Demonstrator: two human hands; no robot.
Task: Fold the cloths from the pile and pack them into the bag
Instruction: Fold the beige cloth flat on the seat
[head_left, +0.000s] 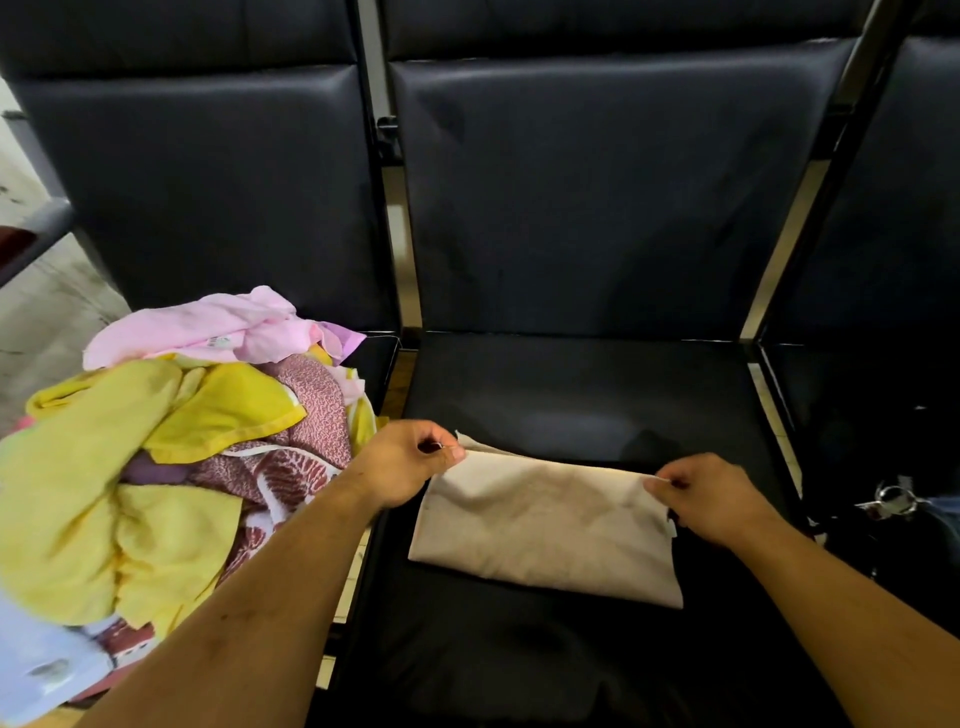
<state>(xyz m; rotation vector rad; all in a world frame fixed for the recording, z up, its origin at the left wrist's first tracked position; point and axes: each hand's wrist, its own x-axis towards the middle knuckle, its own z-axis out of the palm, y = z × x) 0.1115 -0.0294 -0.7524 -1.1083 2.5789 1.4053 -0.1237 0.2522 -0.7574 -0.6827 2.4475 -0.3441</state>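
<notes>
A beige cloth (545, 525) lies folded into a rectangle on the black middle seat (571, 395). My left hand (410, 462) pinches its far left corner. My right hand (701, 496) pinches its far right corner. A pile of cloths (171, 447) in yellow, pink and a red pattern is heaped on the left seat, just beside my left forearm. At the right edge a dark bag (883, 540) with a metal ring sits low in shadow; its opening is hard to make out.
Dark padded seat backs (597, 197) rise behind the seats. Metal frame bars (400, 249) run between the seats. A light tiled floor (31, 322) shows at far left. A pale blue cloth (36, 660) lies at the pile's near edge.
</notes>
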